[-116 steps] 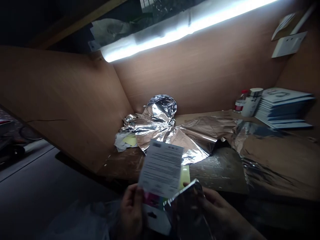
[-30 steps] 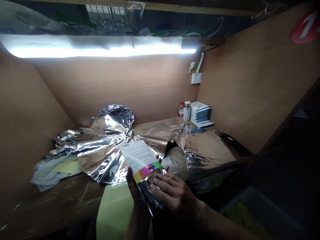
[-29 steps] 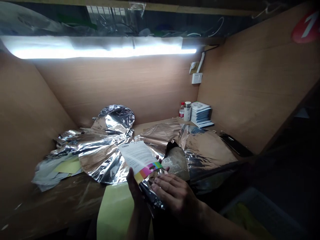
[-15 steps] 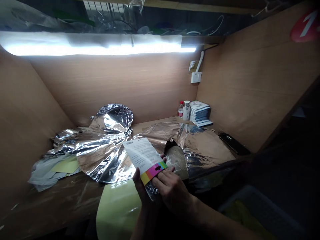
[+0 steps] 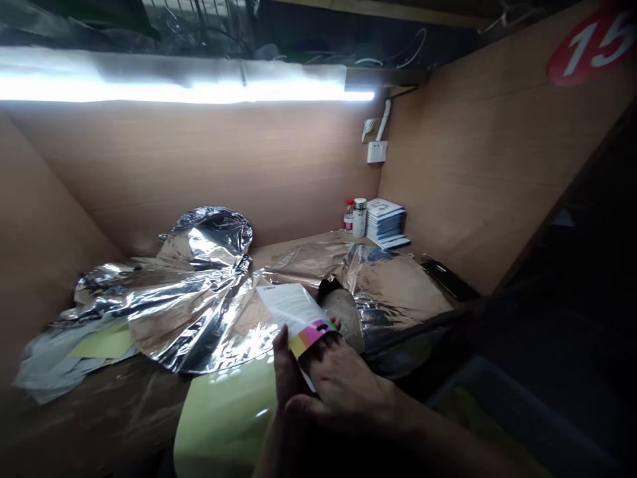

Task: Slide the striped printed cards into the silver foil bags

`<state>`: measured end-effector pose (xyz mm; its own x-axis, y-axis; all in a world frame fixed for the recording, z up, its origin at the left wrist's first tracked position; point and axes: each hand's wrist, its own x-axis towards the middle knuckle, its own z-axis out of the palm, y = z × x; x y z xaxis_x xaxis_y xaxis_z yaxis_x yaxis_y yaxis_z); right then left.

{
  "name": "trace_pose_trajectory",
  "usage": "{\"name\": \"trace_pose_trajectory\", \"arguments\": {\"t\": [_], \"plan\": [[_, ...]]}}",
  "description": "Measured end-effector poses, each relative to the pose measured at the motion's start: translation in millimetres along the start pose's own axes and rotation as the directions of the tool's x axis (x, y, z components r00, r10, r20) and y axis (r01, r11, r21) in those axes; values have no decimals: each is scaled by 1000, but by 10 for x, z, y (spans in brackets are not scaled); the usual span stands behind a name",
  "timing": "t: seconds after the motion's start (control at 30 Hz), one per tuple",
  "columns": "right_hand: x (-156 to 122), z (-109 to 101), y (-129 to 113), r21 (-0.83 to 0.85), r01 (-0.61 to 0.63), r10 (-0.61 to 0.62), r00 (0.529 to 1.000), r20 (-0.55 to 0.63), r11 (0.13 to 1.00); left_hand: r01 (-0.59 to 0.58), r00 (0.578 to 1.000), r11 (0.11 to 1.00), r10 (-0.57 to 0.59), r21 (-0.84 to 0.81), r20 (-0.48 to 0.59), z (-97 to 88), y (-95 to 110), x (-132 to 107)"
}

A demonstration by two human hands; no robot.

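A flat retail package [image 5: 288,304], white with printed text, a barcode and a rainbow-coloured strip with a hang hole, is tilted in front of me. My left hand [image 5: 287,368] grips it from the left and beneath, thumb along its edge. The fingers of my right hand [image 5: 343,378] reach under the coloured strip at the near end, which bows upward. Those fingertips are hidden, so I cannot see whether they grip anything; the thumb points left below the package. Crumpled silver foil sheeting [image 5: 199,312] spreads behind the hands, and a pale yellow-green sheet [image 5: 223,411] lies at the near edge.
At the back right stand a small red-capped bottle [image 5: 348,216], a white flask [image 5: 359,219] and a stack of booklets [image 5: 385,222]. A black phone-like object [image 5: 450,279] lies by the right wall. Clear plastic bags [image 5: 54,362] lie left. A bin [image 5: 517,411] stands low right.
My right hand has pushed its fingers further under the coloured strip, which now bulges upward. The package's far end has lowered slightly. The camera view has swung a little to the right.
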<state>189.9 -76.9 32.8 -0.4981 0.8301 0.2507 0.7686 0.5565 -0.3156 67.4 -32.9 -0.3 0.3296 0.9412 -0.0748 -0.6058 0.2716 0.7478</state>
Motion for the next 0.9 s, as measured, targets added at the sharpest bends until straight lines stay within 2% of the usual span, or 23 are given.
{"name": "trace_pose_trajectory", "arguments": {"t": [0.03,0.07,0.1,0.13,0.17,0.2,0.23,0.27,0.33,0.47,0.53,0.63,0.7,0.77,0.83,0.9], "plan": [[-10,37,52,-11,-30,30,1000,4,1000,-70,989,978,93,197,-111,-35,82,53],[-29,102,100,-26,-57,57,998,3,998,-144,949,888,249,436,-195,-77,180,127],[-52,185,141,-42,-71,71,997,4,997,-193,884,718,423,669,-198,-119,280,222],[-72,277,174,-57,-70,71,997,7,996,-201,837,481,537,853,-106,-153,366,333],[-89,369,198,-70,-57,57,998,10,996,-189,832,223,554,956,35,-176,424,456],[-101,454,213,-82,-36,37,999,11,996,-187,862,-6,479,982,166,-189,447,583],[-111,533,221,-94,-14,15,1000,7,995,-202,902,-170,352,964,251,-193,433,705],[-126,603,223,-106,2,-3,1000,-3,994,-224,932,-269,223,937,287,-192,386,814],[-184,730,220,-133,20,-26,999,-44,991,-248,954,-338,81,908,290,-194,231,972],[-444,863,220,-191,93,-125,978,-164,977,-254,954,-398,46,882,296,-237,-9,1036],[-578,786,229,-176,148,-181,964,-193,973,-274,937,-454,73,848,342,-245,-1,1012],[-658,503,303,-86,203,-218,946,-239,975,-310,895,-488,139,816,423,-212,84,988],[-619,330,417,-78,181,-194,957,-217,980,-339,873,-469,166,815,459,-178,100,979],[-533,269,568,-118,162,-177,976,-129,980,-361,863,-441,174,821,473,-151,71,967],[-424,312,720,-153,193,-206,976,-68,969,-378,862,-430,159,820,481,-137,47,936],[-313,383,839,-161,227,-240,969,-63,961,-389,861,-444,136,807,490,-146,78,849]]}}
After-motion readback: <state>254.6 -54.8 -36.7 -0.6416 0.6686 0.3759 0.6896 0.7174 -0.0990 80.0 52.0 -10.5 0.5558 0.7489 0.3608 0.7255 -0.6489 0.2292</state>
